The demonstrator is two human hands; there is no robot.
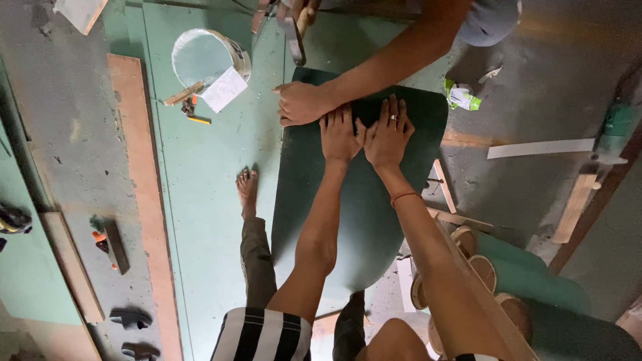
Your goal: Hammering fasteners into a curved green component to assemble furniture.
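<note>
Our fingers are spread open and flat, gripping nothing: the left hand (340, 136) and the right hand (388, 134) lie side by side, thumbs nearly touching, pressed on the far end of a dark green rounded panel (354, 220) that stretches from our lap out over the floor. A ring sits on one finger of the right hand, and a red thread circles that wrist.

Just left of our hands, another person's hand (299, 102) rests curled on the panel's far left corner, its arm coming in from the upper right. A second hand of that person, at the top edge, grips a tool with a wooden handle (295, 33); we cannot tell what kind.

Our bare foot (247, 189) rests on the pale green sheet (207, 174) beside the panel. Beyond it stands a white round bucket (208, 57) with a white paper square (224, 89) leaning at its rim. A small green and white crumpled packet (461, 95) lies on the grey floor right of the panel. A long brown wooden strip (144, 194) runs along the left, and round wooden discs (481, 267) sit by our right arm.
</note>
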